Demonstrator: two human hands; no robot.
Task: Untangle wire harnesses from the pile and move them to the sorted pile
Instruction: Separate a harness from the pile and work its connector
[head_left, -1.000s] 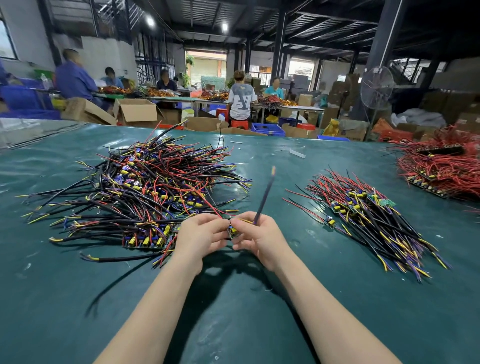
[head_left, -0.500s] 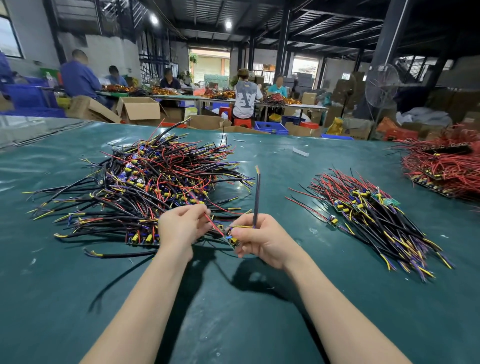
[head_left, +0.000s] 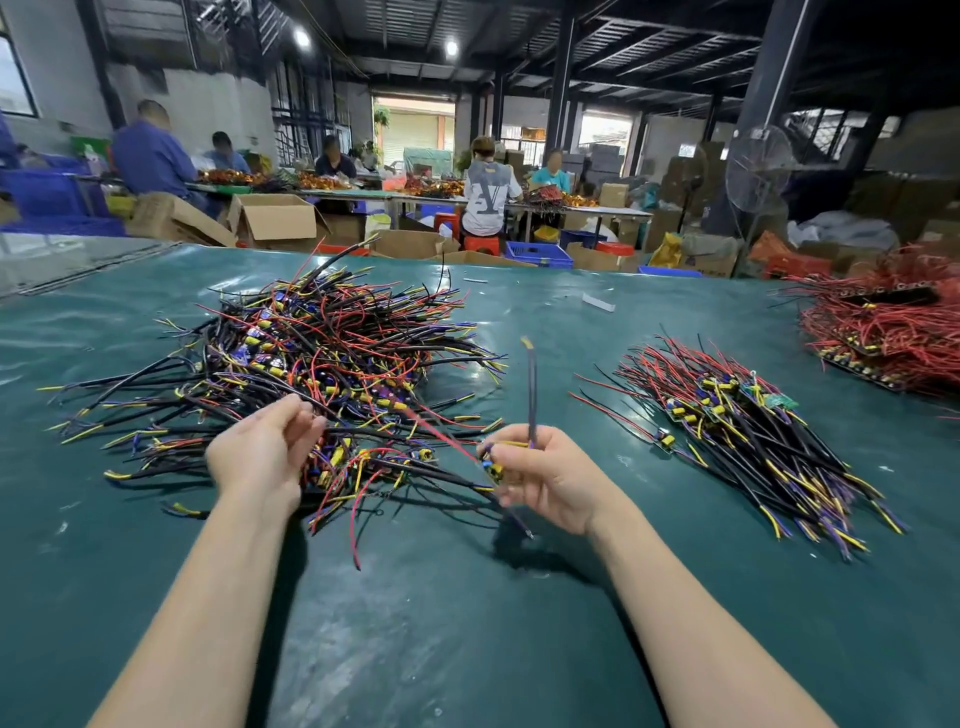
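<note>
Right hand had its fingers curled tight on one harness, pinched at the little board. Its black cable poked up above the fingertips, and a blurry red lead trailed off left of them toward the tangled pile. Left hand sat half-curled at the pile's near edge, couldn't tell if it pinched anything. Sorted pile lay well right of the fingers. These look light, floppy and snaggy, so I'd grab by the board, not the leads.

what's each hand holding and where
Right hand grips one harness at its board end, wire pointing up. Left hand is curled at the pile; a hold cannot be told.
</note>
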